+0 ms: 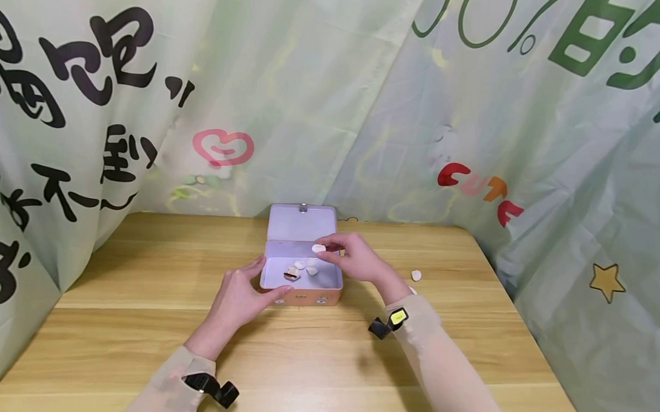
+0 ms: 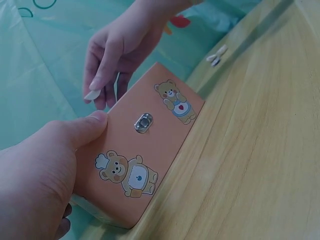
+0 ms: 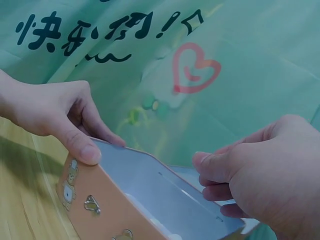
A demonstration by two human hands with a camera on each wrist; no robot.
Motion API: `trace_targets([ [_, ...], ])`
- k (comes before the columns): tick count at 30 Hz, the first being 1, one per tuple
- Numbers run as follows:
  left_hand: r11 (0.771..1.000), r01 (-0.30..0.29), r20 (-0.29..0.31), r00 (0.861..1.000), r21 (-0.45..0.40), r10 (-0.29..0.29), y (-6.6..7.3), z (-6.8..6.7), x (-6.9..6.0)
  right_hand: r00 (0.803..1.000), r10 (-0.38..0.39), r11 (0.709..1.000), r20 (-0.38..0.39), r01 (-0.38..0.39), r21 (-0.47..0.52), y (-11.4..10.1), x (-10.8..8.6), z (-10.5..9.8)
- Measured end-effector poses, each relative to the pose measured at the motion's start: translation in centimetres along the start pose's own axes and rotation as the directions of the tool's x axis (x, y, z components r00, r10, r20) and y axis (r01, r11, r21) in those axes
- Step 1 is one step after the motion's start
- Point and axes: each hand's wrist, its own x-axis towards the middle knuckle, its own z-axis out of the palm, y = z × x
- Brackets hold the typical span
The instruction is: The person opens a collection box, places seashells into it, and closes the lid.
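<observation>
An orange tin box (image 1: 303,296) with bear pictures stands on the table, its lavender lid (image 1: 295,222) raised at the back. Inside lie several small white pieces (image 1: 311,271), shell-like or stone-like, and a brown-and-white one (image 1: 291,273). My left hand (image 1: 239,296) grips the box at its left end, thumb on the front rim and fingers along the side. Above the box's right part, my right hand (image 1: 356,258) pinches a small white piece (image 1: 318,248) between thumb and fingertips. That piece (image 2: 92,95) also shows in the left wrist view; in the right wrist view the fingers hide it.
To the right of the box, a white piece (image 1: 416,276) lies on the wooden table (image 1: 314,364). Another is partly hidden by the right wrist. Printed cloth (image 1: 304,98) hangs behind and along both sides of the table. Each wrist carries a black strapped camera (image 1: 211,389).
</observation>
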Motion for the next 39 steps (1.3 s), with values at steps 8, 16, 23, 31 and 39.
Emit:
trace_targets([
  [8, 1.000, -0.008, -0.002, 1.000, -0.002, 0.008, 0.0, 0.0, 0.0, 1.000, -0.006, 1.000, 0.031, 0.005, 0.021, -0.1, 1.2, 1.4],
  [16, 1.000, -0.006, -0.003, 1.000, -0.015, 0.006, -0.1, 0.0, -0.1, 0.997, -0.021, 1.000, 0.070, 0.019, 0.023, 0.5, 2.1, 2.8],
  [23, 1.000, -0.009, -0.008, 1.000, -0.015, 0.009, -0.2, 0.1, -0.1, 0.992, -0.016, 1.000, 0.123, 0.017, -0.010, 0.8, 2.6, 3.4],
  [31, 0.999, -0.032, -0.018, 0.999, -0.014, 0.032, -0.2, 0.1, 0.0, 0.985, -0.055, 0.992, 0.166, 0.073, -0.105, 0.8, 2.9, 3.5],
  [39, 1.000, -0.008, -0.015, 1.000, -0.009, 0.008, -0.2, 0.0, -0.2, 0.985, -0.038, 0.994, 0.169, 0.054, -0.090, 0.6, 2.7, 3.3],
])
